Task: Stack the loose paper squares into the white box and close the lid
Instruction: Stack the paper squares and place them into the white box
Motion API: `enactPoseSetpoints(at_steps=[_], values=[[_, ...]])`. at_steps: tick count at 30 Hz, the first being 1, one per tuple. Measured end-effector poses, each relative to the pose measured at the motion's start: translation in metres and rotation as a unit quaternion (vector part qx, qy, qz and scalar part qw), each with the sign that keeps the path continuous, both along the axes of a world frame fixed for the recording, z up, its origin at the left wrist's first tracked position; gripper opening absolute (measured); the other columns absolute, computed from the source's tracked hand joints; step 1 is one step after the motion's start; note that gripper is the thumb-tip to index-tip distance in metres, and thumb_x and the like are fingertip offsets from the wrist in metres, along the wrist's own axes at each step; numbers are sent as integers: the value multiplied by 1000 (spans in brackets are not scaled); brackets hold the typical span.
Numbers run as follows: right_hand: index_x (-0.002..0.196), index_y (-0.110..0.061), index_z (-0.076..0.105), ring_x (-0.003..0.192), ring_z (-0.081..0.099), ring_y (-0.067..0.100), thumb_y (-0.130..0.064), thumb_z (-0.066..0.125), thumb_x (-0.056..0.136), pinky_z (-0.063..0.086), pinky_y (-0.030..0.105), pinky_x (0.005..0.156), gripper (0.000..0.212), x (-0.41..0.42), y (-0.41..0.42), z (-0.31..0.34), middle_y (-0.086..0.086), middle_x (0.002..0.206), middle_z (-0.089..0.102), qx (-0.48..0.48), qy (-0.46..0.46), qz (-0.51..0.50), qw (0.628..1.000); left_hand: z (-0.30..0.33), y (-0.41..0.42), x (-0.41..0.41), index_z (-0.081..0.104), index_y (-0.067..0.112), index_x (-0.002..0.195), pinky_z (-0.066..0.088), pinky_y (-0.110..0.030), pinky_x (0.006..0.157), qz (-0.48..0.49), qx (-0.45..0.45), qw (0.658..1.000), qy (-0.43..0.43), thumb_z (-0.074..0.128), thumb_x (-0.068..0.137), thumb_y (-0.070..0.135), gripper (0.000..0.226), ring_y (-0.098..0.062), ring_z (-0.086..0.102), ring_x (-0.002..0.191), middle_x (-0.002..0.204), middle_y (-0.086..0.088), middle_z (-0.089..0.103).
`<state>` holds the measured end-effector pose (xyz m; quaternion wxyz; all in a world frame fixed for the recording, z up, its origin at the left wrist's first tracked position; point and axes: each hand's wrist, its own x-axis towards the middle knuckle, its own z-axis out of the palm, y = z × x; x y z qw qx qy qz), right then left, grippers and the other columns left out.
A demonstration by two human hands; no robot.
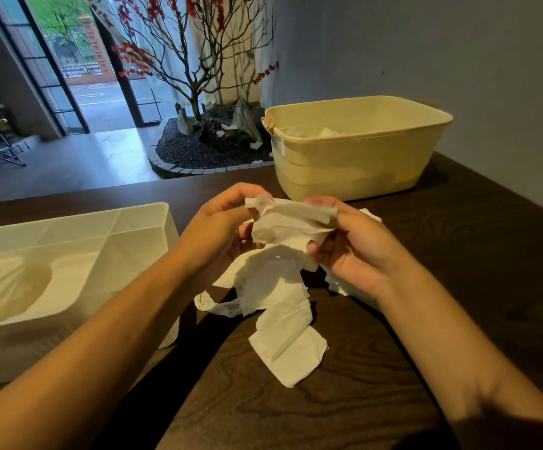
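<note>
Indoors, dark wood table (393, 368), both hands, left hand (221, 228), right hand (351, 245), pinching crumpled paper squares (289, 219), grey wall (458, 43).

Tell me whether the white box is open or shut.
Open: the white plastic box shows its bare inside walls and paper within; no lid covers it.

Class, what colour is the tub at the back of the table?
Pale yellow tub, in the head view.

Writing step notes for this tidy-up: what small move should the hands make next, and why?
Probably smooth flat the crumpled paper that the left hand and right hand both pinch. It is creased, so it would stack poorly in the open white box at left. More squares lie on the table.
</note>
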<state>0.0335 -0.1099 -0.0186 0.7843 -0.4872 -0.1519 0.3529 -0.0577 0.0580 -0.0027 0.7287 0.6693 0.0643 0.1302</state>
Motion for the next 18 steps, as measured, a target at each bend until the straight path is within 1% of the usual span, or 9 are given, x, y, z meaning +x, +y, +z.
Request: enactPoseSetpoints(at_steps=[1, 3, 6, 9, 11, 12, 14, 16, 18], values=[[81, -16, 70, 51, 58, 17, 2, 40, 97, 49, 23, 45, 38, 0, 0, 0, 7, 73, 69, 5, 15, 1, 1000, -1, 1, 0, 72, 25, 72, 52, -24, 61, -8, -13, 1000, 1, 44, 95, -7, 48, -13, 59, 63, 74, 2, 67], [78, -15, 65, 47, 56, 16, -1, 36, 99, 48, 23, 45, 38, -2, 0, 0, 6, 70, 66, 12, 32, -2, 999, -1, 3, 0, 72, 24, 68, 54, -22, 60, -24, -39, 999, 4, 42, 94, -7, 50, -13, 60, 63, 74, 0, 66], [79, -12, 59, 50, 58, 20, -10, 35, 100, 50, 27, 48, 31, -5, -1, 1, 12, 76, 62, 24, 39, -2, 999, -3, 6, 1, 69, 15, 69, 55, -22, 61, -34, -74, 996, 20, 43, 90, -3, 38, -14, 59, 62, 72, -3, 63], [75, -10, 52, 56, 62, 30, -22, 36, 97, 44, 30, 50, 31, -7, -2, 4, 20, 89, 60, 0, -10, -16, 1000, -6, 11, -2, 69, 8, 73, 56, -28, 71, -45, -146, 988, 32, 45, 78, 16, 26, -20, 61, 71, 85, -12, 62], [70, -12, 49, 59, 64, 32, -24, 46, 98, 45, 29, 46, 31, -6, -1, 3, 18, 90, 60, -24, -56, -40, 997, -8, 12, -2, 66, 8, 72, 55, -25, 67, -24, -109, 993, 42, 53, 77, 24, 21, -17, 58, 69, 78, -7, 61], [70, -12, 49, 57, 65, 31, -18, 54, 96, 47, 28, 43, 27, -6, 0, 2, 16, 86, 60, -37, -82, -55, 994, -9, 11, -1, 64, 10, 71, 55, -24, 65, -6, -58, 997, 50, 61, 77, 23, 15, -15, 56, 67, 73, -3, 60], [78, -11, 48, 55, 66, 28, 2, 61, 90, 50, 23, 41, 23, -6, 1, 1, 14, 80, 60, -57, -125, -79, 987, -11, 8, 2, 62, 12, 72, 55, -24, 63, 28, 24, 998, 51, 72, 77, 5, 13, -16, 59, 68, 73, -4, 61], [89, -11, 48, 56, 65, 25, 13, 62, 86, 52, 22, 44, 27, -6, 1, 1, 16, 86, 62, -60, -150, -92, 982, -10, 6, 4, 62, 13, 83, 56, -25, 63, 73, 33, 996, 41, 69, 78, -13, 27, -22, 62, 72, 83, -11, 61], [102, -13, 50, 63, 67, 25, 16, 63, 82, 55, 26, 47, 37, -4, 0, 3, 15, 89, 64, -61, -160, -87, 981, -7, 4, 4, 61, 13, 99, 57, -25, 65, 117, 11, 992, 33, 66, 80, -19, 38, -21, 67, 74, 81, -7, 67]])
